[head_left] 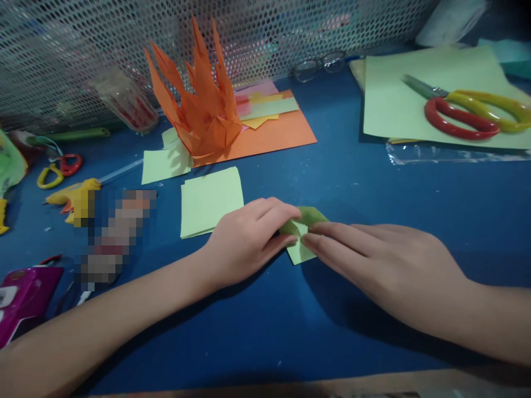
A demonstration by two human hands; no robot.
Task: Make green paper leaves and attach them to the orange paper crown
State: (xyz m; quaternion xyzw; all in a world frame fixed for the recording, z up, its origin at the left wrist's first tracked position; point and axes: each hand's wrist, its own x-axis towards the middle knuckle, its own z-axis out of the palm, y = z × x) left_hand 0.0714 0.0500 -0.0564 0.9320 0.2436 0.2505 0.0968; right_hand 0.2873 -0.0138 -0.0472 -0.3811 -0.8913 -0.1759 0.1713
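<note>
A small piece of light green paper [302, 253], partly folded, lies on the blue tabletop between both hands. My left hand [253, 237] pinches its left side, thumb below and fingers above. From the right, my right hand [385, 265] presses its fingertips together on the paper's right edge. Fingers cover part of the folds. Just left of the folded piece, behind my left hand, is a stack of square light green paper [211, 199]. Beyond it stands an orange folded-paper piece with tall points [203, 110].
Scissors with red and yellow handles [460, 113] rest on green sheets [385, 105] at the back right. Glasses [319, 66] lie by the perforated metal panel [265, 33]. On the left are a yellow glue gun [81, 199], a tipped jar [126, 102] and a purple object [29, 293].
</note>
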